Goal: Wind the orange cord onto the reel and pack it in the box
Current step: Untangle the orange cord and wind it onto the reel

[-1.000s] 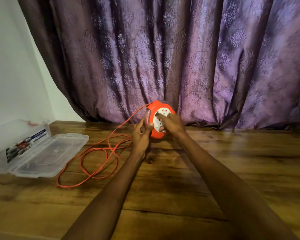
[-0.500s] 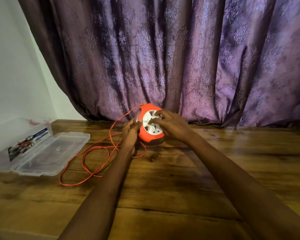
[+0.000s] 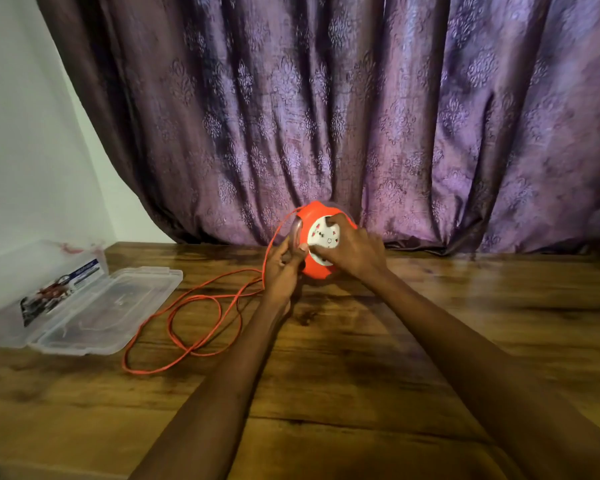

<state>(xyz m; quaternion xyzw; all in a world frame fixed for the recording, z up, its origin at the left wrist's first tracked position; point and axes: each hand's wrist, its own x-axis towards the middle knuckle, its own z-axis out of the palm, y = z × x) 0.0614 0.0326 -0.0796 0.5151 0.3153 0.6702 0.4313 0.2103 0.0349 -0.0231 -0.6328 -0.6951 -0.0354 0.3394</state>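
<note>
A wooden table (image 3: 361, 358) fills the lower frame. At left lies an open clear box (image 3: 80, 306). Loose orange cord (image 3: 187, 323) loops just right of it.

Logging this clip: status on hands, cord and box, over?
Left hand grips reel rim, right hand on its white face. Cord mostly loose on table. Box open at left, nothing blocking.

Reel (image 3: 317, 244) mid-table (image 3: 361, 358), before curtain (image 3: 326, 116); box (image 3: 80, 306) far left.

box (image 3: 84, 306) label (image 3: 61, 292): print blurred, unreadable | reel (image 3: 317, 237) socket face: no legible text
</note>
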